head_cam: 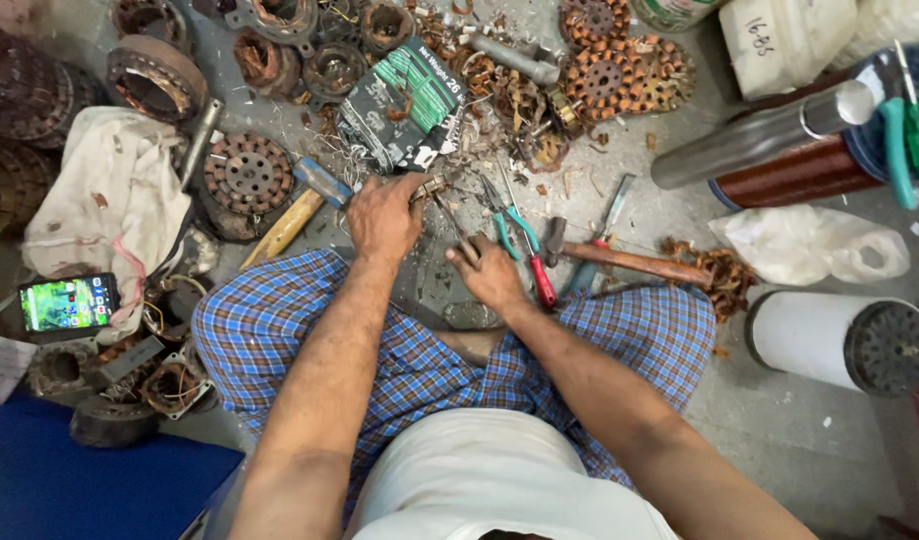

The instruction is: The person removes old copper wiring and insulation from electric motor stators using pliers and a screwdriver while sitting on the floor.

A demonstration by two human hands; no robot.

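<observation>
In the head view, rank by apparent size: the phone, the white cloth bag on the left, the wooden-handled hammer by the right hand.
1. White cloth bag
2. Wooden-handled hammer
3. Phone
All lie on the floor, so nearness barely skews this.

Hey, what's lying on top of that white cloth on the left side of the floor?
A phone with a lit screen rests on the lower edge of the white cloth. Whatever the cloth covers underneath cannot be seen.

A lit phone screen (67,302) lies far left; a black-green printed package (404,105) lies above the hands.
</observation>
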